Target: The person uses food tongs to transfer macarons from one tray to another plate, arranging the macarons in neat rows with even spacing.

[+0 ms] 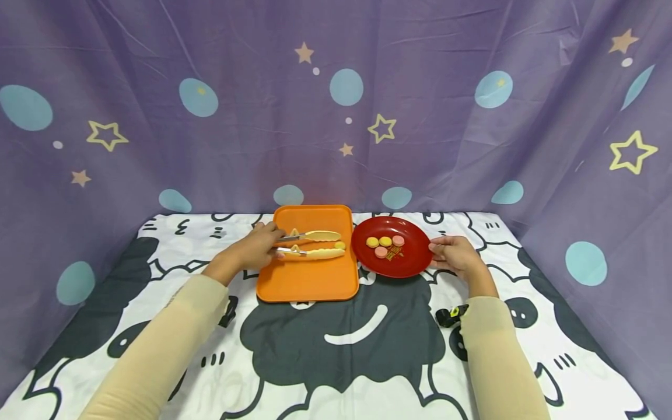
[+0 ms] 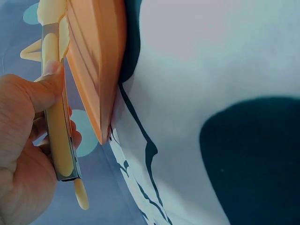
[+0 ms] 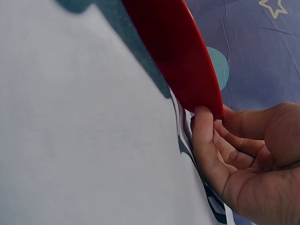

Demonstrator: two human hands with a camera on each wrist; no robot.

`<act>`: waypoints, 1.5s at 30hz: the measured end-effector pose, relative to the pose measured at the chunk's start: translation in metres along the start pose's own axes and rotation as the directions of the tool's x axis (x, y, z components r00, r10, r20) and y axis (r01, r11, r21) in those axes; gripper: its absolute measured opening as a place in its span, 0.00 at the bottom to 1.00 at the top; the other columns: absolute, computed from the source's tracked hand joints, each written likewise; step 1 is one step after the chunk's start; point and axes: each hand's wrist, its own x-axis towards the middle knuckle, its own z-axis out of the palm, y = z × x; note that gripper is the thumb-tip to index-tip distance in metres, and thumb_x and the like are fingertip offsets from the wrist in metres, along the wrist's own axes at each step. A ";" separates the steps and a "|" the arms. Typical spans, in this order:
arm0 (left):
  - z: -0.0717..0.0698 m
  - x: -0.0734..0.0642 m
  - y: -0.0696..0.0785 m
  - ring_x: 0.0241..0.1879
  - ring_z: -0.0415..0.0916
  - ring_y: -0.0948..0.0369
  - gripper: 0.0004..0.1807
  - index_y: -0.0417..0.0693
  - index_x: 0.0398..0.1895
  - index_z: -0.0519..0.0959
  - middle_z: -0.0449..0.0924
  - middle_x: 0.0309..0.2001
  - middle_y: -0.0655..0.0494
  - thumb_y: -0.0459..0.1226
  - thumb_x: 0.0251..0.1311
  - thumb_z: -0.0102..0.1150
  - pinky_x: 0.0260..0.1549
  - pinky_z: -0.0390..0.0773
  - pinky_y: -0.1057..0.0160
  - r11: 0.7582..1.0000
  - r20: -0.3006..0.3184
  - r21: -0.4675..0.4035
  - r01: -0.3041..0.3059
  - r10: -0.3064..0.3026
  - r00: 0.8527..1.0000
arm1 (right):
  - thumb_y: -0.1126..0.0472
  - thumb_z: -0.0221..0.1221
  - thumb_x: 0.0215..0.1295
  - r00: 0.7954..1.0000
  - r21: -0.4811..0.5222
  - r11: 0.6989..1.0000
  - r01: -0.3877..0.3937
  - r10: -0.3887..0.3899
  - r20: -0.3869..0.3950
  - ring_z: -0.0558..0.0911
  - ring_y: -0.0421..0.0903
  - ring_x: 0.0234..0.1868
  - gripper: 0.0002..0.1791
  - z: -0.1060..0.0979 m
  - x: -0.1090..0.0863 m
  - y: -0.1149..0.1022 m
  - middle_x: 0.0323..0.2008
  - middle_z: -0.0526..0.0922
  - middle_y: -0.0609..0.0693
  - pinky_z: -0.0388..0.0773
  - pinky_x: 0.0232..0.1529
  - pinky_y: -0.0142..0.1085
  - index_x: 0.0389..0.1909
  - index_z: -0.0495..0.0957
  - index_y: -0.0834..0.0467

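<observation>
My left hand [image 1: 258, 246] grips a pair of tongs [image 2: 58, 126] with metal arms and cream-yellow tips. Above the orange tray [image 1: 310, 286], the tips lie either side of a small yellow macaron [image 1: 340, 245] near the tray's right edge; whether they touch it I cannot tell. My right hand [image 1: 455, 255] pinches the right rim of a round red plate [image 3: 192, 61], thumb on top and fingers beneath. On that plate sit two yellow macarons [image 1: 385, 241] and two pink macarons [image 1: 381, 252], beside a gold printed mark.
The plate stands right beside the tray, its left rim near the tray's right edge. A white and dark-grey cartoon cloth [image 1: 346, 356] covers the table. Behind it hangs a purple curtain [image 1: 420, 151] with stars. Black wrist straps [image 1: 448, 317] show at the sleeves.
</observation>
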 end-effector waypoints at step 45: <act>0.001 0.000 -0.002 0.43 0.66 0.49 0.25 0.35 0.63 0.77 0.75 0.52 0.43 0.39 0.67 0.67 0.46 0.68 0.50 0.997 -0.054 0.060 -0.054 0.057 0.997 | 0.70 0.52 0.77 1.000 -0.005 1.000 -0.008 0.008 0.000 0.87 0.43 0.36 0.23 0.002 -0.005 -0.003 0.39 0.83 0.53 0.85 0.43 0.40 0.65 0.64 0.78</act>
